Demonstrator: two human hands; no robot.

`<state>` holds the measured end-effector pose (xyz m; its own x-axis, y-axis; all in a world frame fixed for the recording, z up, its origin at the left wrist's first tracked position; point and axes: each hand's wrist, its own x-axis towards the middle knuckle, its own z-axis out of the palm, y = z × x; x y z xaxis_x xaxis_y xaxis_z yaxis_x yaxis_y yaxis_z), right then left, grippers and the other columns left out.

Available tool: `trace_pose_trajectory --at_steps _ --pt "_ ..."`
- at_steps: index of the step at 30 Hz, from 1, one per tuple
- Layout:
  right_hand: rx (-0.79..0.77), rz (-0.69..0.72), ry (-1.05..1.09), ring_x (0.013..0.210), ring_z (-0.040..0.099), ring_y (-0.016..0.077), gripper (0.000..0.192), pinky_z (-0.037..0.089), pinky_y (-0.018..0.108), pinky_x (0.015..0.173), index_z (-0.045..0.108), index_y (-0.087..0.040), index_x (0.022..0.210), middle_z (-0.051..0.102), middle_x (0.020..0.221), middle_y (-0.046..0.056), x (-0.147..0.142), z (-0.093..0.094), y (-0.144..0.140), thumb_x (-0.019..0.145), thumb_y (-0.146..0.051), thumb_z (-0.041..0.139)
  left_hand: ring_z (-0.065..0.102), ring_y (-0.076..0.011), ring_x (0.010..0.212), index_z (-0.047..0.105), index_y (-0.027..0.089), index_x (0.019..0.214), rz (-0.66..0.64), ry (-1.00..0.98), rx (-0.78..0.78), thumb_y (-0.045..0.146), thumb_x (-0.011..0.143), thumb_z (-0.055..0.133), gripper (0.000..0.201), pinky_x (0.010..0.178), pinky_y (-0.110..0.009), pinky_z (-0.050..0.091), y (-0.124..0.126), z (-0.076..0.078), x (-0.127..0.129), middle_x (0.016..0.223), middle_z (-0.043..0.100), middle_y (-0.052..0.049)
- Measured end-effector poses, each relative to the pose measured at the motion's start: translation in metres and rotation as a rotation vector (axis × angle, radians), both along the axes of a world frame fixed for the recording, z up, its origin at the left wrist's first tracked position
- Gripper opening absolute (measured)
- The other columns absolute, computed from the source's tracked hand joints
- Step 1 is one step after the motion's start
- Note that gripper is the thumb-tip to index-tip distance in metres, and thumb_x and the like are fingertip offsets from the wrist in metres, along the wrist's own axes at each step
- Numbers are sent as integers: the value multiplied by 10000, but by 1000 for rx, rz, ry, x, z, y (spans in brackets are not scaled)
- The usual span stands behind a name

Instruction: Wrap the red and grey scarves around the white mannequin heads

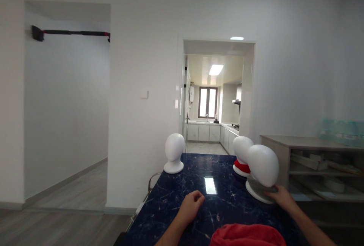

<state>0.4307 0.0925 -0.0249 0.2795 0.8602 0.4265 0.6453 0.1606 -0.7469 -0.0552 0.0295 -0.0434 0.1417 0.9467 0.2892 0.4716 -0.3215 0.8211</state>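
While a red cloth bundle lies at the near edge of the dark blue marble-patterned table, the left hand rests on the tabletop curled into a loose, empty fist. The right hand grips the round base of the tilted white foam mannequin head. Just behind stands a second white head with a red band at its neck, and a third white head stands upright at the far left corner.
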Motion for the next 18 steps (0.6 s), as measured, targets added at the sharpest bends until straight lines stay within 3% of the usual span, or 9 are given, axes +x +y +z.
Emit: trace_pose_trajectory --at_steps 3,8,11,14,18 --pt "-121 33 66 908 768 443 268 545 492 813 766 -256 733 798 768 116 -20 6 -4 560 -454 711 577 -175 694 736 193 903 -5 -13 8 485 919 581 330 661 -276 400 1 -1 1 721 642 10" --pt "-61 243 174 1024 733 398 335 530 449 906 751 -192 828 813 926 122 -99 16 -12 601 -426 678 648 -208 804 753 192 1115 11 -6 32 424 860 654 359 755 -305 481 0 2 1 855 717 -23" --pt "-61 361 215 935 719 347 308 533 406 842 719 -172 827 791 885 104 -158 20 -14 614 -393 699 684 -269 1105 700 199 1331 29 -9 96 365 759 761 598 1006 -356 512 3 1 -1 1180 752 -93" --pt "-73 451 228 825 684 272 281 518 342 747 694 -171 820 750 789 58 -210 19 -16 634 -376 744 550 -331 1417 599 185 1491 42 56 129 311 660 843 875 1238 -414 371 7 -3 -3 1514 617 -147" --pt "-70 545 226 815 653 228 279 499 301 740 670 -190 827 717 756 22 -252 18 -22 638 -344 807 451 -399 1511 407 164 1635 39 182 87 354 579 919 1189 1313 -502 241 6 -3 -4 1612 526 -188"
